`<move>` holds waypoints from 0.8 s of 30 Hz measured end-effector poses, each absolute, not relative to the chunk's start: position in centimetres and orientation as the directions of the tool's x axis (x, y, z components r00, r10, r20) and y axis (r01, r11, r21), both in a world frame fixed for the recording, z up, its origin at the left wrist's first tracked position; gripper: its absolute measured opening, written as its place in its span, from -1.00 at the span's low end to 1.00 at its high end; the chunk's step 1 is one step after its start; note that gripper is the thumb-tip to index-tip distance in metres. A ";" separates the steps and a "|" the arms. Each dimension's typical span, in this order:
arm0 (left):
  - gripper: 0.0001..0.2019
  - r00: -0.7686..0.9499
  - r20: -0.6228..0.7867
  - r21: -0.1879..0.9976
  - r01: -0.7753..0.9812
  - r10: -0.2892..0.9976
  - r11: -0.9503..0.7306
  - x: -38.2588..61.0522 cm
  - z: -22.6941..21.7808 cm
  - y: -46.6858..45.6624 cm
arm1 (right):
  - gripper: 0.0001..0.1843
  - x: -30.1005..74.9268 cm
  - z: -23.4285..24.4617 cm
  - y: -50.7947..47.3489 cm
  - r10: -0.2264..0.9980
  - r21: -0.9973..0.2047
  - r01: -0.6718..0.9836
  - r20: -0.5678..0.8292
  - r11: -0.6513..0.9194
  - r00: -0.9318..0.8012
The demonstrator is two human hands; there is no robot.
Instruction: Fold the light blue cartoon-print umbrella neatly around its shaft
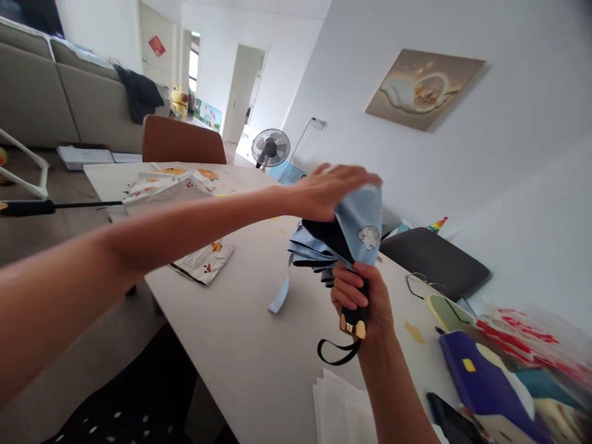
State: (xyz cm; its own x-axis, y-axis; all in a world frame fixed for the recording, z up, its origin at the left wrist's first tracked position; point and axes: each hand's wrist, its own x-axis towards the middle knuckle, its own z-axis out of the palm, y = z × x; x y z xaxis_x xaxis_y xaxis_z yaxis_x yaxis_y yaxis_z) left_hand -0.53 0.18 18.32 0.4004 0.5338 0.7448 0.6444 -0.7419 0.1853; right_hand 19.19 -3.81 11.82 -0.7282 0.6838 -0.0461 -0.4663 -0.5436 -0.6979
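Note:
A light-blue folding umbrella [365, 228] with a cartoon print and dark lining is partly collapsed, its folds bunched above the handle. My right hand [363, 293] is wrapped round the black handle, which has a gold-coloured end and a black wrist loop [340, 353]. At the upper part of the canopy, my left hand [330, 188] lies with its fingers stretched out along the cloth; it is slightly blurred. A blue strap [280, 296] hangs from the canopy. The wrist loop dangles below my right hand.
On the white table [250, 345], a white printed umbrella [171, 185] lies beyond my left arm. White sheets [342, 407] rest near the front. Glasses [423, 283], a purple case [485, 376] and a phone [453, 419] are at the right. A chair [182, 142] and fan [271, 148] stand behind.

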 end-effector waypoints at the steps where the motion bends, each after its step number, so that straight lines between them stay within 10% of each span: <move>1: -0.42 0.199 0.764 0.363 0.653 0.614 -0.664 -1.0 17.6 0.2 | -0.78 19.4 11.9 -3.7 0.693 -0.679 -0.504 -0.011 -0.534 -0.721; 4: -0.41 -0.280 0.449 0.870 0.354 0.848 -0.344 -0.8 14.4 -0.2 | -0.74 19.9 12.1 -3.8 0.710 -0.649 -0.563 0.049 -0.512 -0.702; 6: -0.57 -0.238 0.136 0.991 0.025 0.962 -0.134 0.5 12.3 -0.5 | -0.73 19.9 12.1 -4.0 0.690 -0.659 -0.540 0.044 -0.523 -0.722; 10: -0.62 0.067 -0.028 0.903 -0.426 0.997 0.054 2.8 10.0 -1.3 | -0.71 19.7 12.1 -4.4 0.675 -0.703 -0.495 0.029 -0.511 -0.738; 19: -0.71 0.372 0.042 0.756 -0.619 0.927 0.214 -0.3 7.9 -1.2 | -0.72 19.4 13.4 -4.8 0.875 -0.844 -0.455 -0.032 -0.282 -0.483; 24: -0.45 0.354 -0.064 0.648 -0.696 0.933 0.309 0.3 5.8 0.1 | -0.71 18.6 12.1 -4.7 0.863 -0.862 -0.399 -0.080 -0.311 -0.499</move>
State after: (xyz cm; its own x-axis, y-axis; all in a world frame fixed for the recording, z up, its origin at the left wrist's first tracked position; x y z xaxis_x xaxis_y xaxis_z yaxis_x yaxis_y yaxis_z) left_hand 0.31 0.09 5.78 0.3539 0.9331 -0.0642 -0.6960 0.3086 0.6484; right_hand 18.56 -4.67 12.07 -0.4991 0.8629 -0.0800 -0.3995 -0.3110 -0.8624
